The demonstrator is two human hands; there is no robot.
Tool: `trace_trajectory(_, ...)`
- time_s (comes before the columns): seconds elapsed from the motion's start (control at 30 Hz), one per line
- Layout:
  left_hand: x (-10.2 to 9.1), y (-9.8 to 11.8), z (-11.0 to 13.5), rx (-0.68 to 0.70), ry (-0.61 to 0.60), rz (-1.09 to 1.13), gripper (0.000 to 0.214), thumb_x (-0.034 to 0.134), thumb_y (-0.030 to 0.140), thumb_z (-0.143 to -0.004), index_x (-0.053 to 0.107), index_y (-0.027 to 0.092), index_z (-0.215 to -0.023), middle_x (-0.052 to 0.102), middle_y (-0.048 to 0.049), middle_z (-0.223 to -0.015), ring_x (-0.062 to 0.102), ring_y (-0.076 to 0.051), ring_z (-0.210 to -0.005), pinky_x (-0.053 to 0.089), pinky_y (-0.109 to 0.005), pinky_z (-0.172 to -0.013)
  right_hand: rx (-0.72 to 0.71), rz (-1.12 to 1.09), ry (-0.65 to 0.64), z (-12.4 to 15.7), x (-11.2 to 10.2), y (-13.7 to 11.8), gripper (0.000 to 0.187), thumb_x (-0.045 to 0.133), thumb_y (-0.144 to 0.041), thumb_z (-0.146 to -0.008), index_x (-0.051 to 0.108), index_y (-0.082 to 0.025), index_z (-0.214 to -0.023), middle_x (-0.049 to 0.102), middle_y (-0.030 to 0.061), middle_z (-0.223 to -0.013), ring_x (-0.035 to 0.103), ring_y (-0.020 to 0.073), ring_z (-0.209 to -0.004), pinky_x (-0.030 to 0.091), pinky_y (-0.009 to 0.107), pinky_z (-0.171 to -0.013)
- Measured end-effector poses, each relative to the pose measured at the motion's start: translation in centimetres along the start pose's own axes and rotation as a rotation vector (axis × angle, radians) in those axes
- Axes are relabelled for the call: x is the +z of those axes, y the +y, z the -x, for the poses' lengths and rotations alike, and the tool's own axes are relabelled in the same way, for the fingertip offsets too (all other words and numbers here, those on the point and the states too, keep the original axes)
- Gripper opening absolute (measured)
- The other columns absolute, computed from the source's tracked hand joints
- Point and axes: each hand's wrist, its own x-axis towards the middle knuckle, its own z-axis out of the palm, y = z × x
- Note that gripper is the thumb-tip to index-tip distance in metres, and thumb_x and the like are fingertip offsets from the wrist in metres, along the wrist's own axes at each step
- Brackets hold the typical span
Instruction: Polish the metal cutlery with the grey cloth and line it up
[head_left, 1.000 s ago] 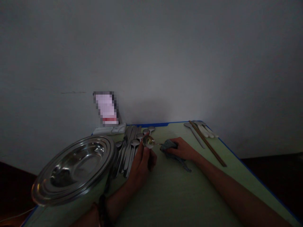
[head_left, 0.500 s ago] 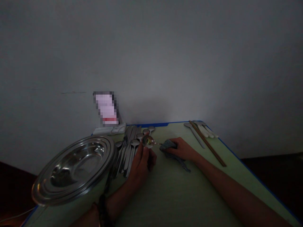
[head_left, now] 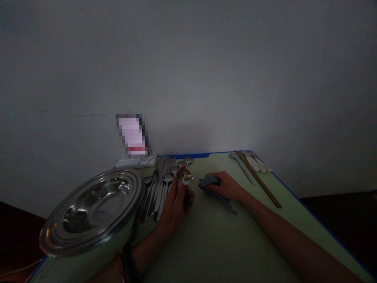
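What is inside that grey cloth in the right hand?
The handle of a spoon runs into the cloth in the right hand. The cloth hides the handle's far end and anything else inside.

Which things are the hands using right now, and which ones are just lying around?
In the hands:
spoon, its bowl in the left hand
cloth, in the right hand, at the spoon's handle

Just there:
metal basin
cutlery pile
chopsticks
white-handled cutlery
grey flat-ended utensil
blurred-out screen, upright
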Motion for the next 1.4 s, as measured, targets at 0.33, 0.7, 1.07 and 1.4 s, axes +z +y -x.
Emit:
trace_trajectory(0.33, 0.1, 0.0, -0.1, -0.023, -0.001, 0.019, 0.043, 0.035, 0.049, -0.090, 0.039, 0.022, -0.123, 0.046, 0.0066, -0.056, 0.037, -0.007, -0.042, 0.030, -0.014, -0.036, -0.007, 0.004, 0.011, 0.0, 0.0, -0.1, 0.021, 0.057, -0.035, -0.076, 0.058, -0.016, -0.065, 0.051, -0.0042, -0.057, 0.046, 0.0098, -0.055, 0.034, 0.022, -0.053)
trace_trajectory(0.7, -1.0, 1.9, -0.6, 0.254, 0.070, -0.156, 0.029, 0.039, 0.041, -0.089, 0.053, 0.020, -0.103, 0.054, 0.0028, -0.065, 0.039, -0.007, -0.045, 0.032, -0.017, -0.041, -0.049, -0.039, -0.094, 0.8, 0.2, -1.2, 0.008, 0.054, -0.021, -0.077, 0.059, -0.016, -0.074, 0.059, -0.0019, -0.066, 0.053, 0.0122, -0.064, 0.039, 0.022, -0.060)
trace_trajectory(1.07, -3.7, 14.0, -6.5, 0.500, 0.695, 0.024, 0.038, 0.040, 0.040, -0.087, 0.066, 0.015, -0.077, 0.052, 0.0042, -0.051, 0.038, -0.005, -0.035, 0.024, -0.016, -0.030, -0.098, -0.005, -0.142, -3.3, -7.3, -11.8, 0.027, 0.048, -0.041, -0.083, 0.061, -0.018, -0.084, 0.064, 0.0001, -0.079, 0.055, 0.0121, -0.068, 0.041, 0.022, -0.060)
trace_trajectory(1.4, -7.0, 15.8, -3.9, 0.180, -0.125, -0.291, 0.032, 0.047, 0.036, -0.087, 0.047, 0.021, -0.115, 0.057, 0.0037, -0.059, 0.051, -0.009, -0.047, 0.042, -0.017, -0.041, 0.072, -0.170, -0.124, -2.0, -7.8, -10.9, 0.028, 0.051, -0.044, -0.080, 0.064, -0.019, -0.076, 0.065, 0.0002, -0.070, 0.057, 0.0123, -0.062, 0.044, 0.022, -0.057)
